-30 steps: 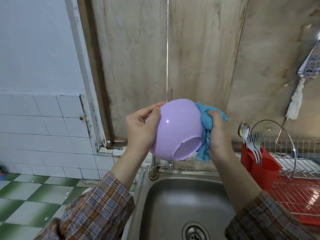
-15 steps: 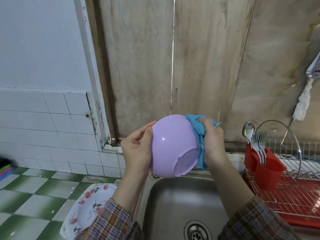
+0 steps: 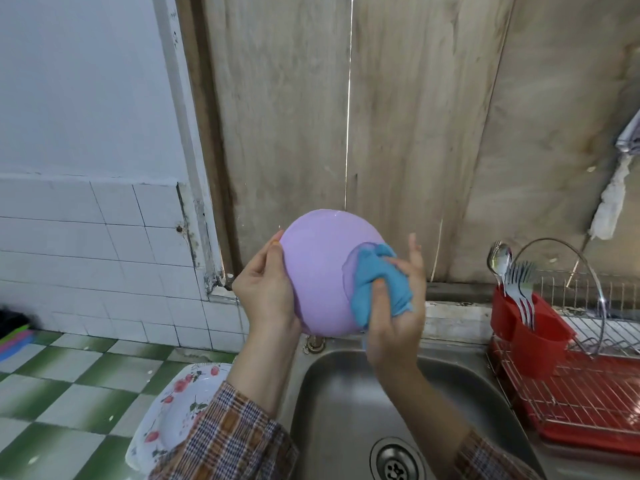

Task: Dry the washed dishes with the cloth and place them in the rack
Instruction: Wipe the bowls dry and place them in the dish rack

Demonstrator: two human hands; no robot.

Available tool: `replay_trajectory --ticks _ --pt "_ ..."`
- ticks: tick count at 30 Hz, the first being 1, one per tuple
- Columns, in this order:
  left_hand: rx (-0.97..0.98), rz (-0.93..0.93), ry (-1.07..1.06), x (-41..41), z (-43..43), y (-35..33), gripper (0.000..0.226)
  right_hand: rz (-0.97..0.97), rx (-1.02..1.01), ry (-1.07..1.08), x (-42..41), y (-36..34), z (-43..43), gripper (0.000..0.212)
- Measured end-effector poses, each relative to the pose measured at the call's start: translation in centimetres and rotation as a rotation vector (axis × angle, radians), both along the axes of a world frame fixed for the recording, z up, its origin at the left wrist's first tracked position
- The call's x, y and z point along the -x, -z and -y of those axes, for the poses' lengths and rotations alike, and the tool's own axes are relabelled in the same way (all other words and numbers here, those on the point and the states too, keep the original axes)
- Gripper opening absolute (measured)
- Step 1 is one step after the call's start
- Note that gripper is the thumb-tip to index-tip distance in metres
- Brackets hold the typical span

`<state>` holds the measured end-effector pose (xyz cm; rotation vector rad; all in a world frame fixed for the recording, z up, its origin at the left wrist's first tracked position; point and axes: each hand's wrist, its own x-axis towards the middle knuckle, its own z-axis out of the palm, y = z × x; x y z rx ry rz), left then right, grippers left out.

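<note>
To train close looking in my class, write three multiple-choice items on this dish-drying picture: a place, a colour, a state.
1. Where is the red cutlery holder?
A. on the green-checked counter
B. at the left end of the dish rack
C. on the floral plate

2. What colour is the cloth pressed against the purple bowl?
A. blue
B. yellow
C. white

3. How is the purple bowl held?
A. lying in the rack
B. lifted above the sink, gripped by the left hand
C. resting on the drain

Key: 1 B, it sits at the rack's end nearest the sink. 2 A, the right hand bunches blue fabric. 3 B, the thumb lies on its outside and nothing beneath touches it.
</note>
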<state>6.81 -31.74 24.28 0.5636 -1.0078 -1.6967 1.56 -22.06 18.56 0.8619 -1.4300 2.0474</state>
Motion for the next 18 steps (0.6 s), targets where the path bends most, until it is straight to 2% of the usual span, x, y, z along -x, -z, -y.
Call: replay_trajectory --ticks 1,3,5,7,10,12,15,16,18 --pt "0.03 0.001 0.006 -0.1 -0.2 0.2 0.018 0.11 0.067 -0.018 0.2 -0.6 -0.2 0.021" --pt "0.09 0.003 0.009 0.0 -0.8 0.4 0.018 0.197 0.093 0.004 0.5 -1.6 -0.5 0.022" --pt "0.102 0.0 0.007 0.3 -1.3 0.3 0.016 0.138 0.019 0.013 0.0 -1.7 -0.6 0.026" --pt "0.027 -0.001 0.003 0.7 -1.0 0.0 0.015 -0.018 -0.105 -0.013 -0.8 -0.7 -0.6 0.029" --pt "-0.14 -0.038 0.03 0.9 0.2 -0.2 0.014 -0.203 -0.255 0.069 -0.3 0.8 -1.5 0.016" --pt "-0.15 -0.027 0.055 0.9 0.3 0.2 0.014 -0.088 -0.181 0.143 0.8 0.2 -2.0 0.012" --pt "-0.09 -0.007 0.07 1.1 -1.1 1.1 0.014 0.076 -0.057 0.205 0.8 -1.3 -1.6 0.017" --pt "-0.093 -0.018 0.058 1.1 -1.4 1.2 0.015 0.065 -0.049 0.181 0.1 -1.5 -1.2 0.018" --pt "-0.154 -0.051 0.039 1.1 -1.3 0.9 0.016 -0.097 -0.108 0.166 -1.3 -1.2 -0.7 0.024"
